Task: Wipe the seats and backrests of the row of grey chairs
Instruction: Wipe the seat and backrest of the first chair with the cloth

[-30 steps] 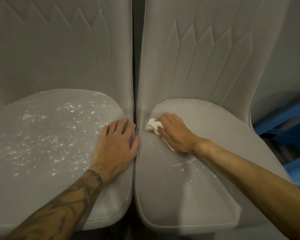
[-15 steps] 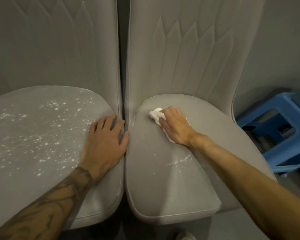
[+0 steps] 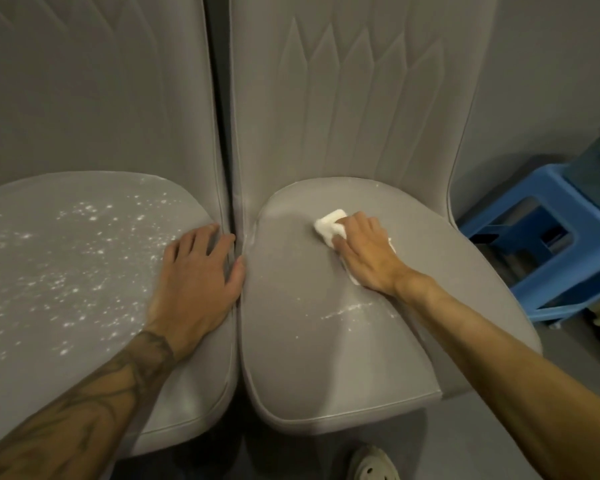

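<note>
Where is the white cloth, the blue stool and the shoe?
white cloth (image 3: 329, 224): head view, on its bare folded corner.
blue stool (image 3: 568, 268): head view, on its broad front side.
shoe (image 3: 371, 463): head view, on its upper, at the bottom edge.

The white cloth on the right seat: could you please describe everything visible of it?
The white cloth is a folded pad, soft-looking, perhaps paper. It lies flat on the right chair's seat, towards the back. The right hand presses on it, fingers flat, covering most; a folded corner shows ahead, edges beside the palm.
</note>
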